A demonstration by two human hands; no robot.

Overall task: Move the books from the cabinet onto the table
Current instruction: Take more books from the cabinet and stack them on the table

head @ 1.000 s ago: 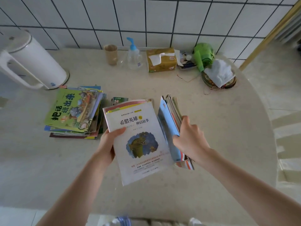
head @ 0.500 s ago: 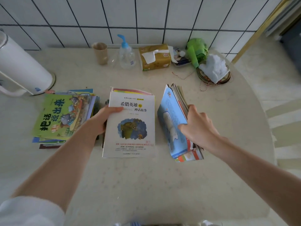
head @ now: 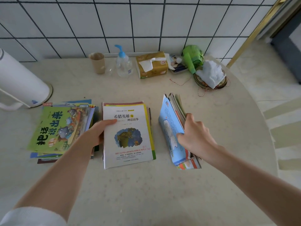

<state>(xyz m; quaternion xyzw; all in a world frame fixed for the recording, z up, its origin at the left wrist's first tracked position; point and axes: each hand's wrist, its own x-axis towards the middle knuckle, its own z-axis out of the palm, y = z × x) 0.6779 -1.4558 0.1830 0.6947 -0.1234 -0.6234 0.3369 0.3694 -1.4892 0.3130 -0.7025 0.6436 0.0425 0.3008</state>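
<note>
White-cover stack (head: pixel 128 136) now flat on worktop (head: pixel 146 193), lowered since before; left hand (head: pixel 96 132) grips its edge. Right hand (head: pixel 193 136) clasps tilted blue bundle (head: pixel 169 128), not yet laid.

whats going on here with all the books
A person is setting books out on a table. The left hand rests on the edge of a white-covered book lying on a flat pile. The right hand grips a bundle of thin books stood on edge. Another pile with a green cover sits at the left.
</note>
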